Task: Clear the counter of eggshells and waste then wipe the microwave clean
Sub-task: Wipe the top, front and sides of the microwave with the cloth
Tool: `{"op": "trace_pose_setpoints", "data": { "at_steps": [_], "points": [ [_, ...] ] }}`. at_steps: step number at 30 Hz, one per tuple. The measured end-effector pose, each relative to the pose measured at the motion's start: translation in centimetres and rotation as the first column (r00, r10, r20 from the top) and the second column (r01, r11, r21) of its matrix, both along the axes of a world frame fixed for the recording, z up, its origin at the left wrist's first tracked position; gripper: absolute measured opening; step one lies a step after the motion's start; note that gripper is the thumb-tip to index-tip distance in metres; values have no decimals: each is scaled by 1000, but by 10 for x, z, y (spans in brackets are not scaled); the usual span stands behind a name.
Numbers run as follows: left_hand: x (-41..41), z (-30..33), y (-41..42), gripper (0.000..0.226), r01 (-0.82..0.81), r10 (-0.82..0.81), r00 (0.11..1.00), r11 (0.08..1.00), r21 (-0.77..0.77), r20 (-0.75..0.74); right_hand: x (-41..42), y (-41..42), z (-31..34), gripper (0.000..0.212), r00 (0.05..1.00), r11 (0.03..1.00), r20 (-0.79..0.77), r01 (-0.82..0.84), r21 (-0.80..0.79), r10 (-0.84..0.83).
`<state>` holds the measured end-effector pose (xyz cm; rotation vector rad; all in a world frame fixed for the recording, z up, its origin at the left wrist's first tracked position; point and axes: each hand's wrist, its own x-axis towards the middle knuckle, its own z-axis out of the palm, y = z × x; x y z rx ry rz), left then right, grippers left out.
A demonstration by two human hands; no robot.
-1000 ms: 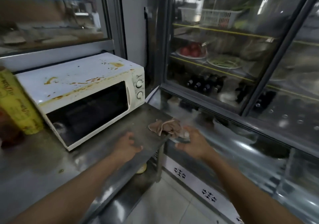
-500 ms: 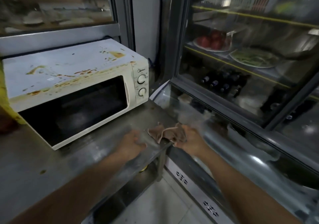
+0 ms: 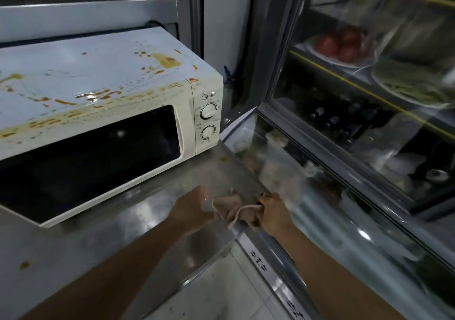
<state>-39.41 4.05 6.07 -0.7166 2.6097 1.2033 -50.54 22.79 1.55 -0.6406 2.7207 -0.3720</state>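
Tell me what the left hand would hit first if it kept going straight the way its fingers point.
Probably the cloth: the left hand points right, at its near edge. The right hand grips its far end. Contact is unclear.

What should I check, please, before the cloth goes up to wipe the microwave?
1. Cloth held: ok, the right hand grips it at the counter edge.
2. Left hand free: ok, beside the cloth, open.
3. Microwave top needs wiping: ok, orange stains visible.
4. Microwave door shut: ok.
5. Cloth damp: cannot tell.
6. Counter waste gone: not ok, small orange spots remain.
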Motion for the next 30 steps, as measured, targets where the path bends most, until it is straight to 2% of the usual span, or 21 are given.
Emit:
{"op": "trace_pose_setpoints", "data": {
  "at_steps": [3,8,12,14,16,18,24,27,30],
  "points": [
    [-7,-3,-2,56,-3,2,1000,1000,-23,-12,-16,-2,6,19,999,994,-7,31,-101,-32],
    [-9,4,-2,61,-134,135,991,990,48,-13,-46,-11,49,17,980,961,200,53,-272,3],
    [-6,20,7,64,-258,262,964,963,81,-44,-59,-22,92,24,885,840,459,191,-507,75],
    [-4,31,14,63,-303,308,949,950,79,-62,-65,-29,111,28,851,775,506,225,-591,140],
    [-1,42,22,57,-372,385,920,916,147,-73,-69,-37,132,26,835,718,515,236,-655,195],
    [4,54,31,48,-448,483,871,857,255,-93,-70,-45,152,27,803,668,536,250,-700,261],
    [26,97,60,34,-556,648,751,725,406,-129,-54,-66,206,26,661,518,584,328,-790,471],
    [37,113,74,19,-537,650,754,690,485,-91,-41,-75,230,25,581,468,606,389,-794,544],
    [47,125,83,8,-537,644,763,679,501,-56,-26,-83,247,25,473,449,640,460,-766,606]
  ]
}}
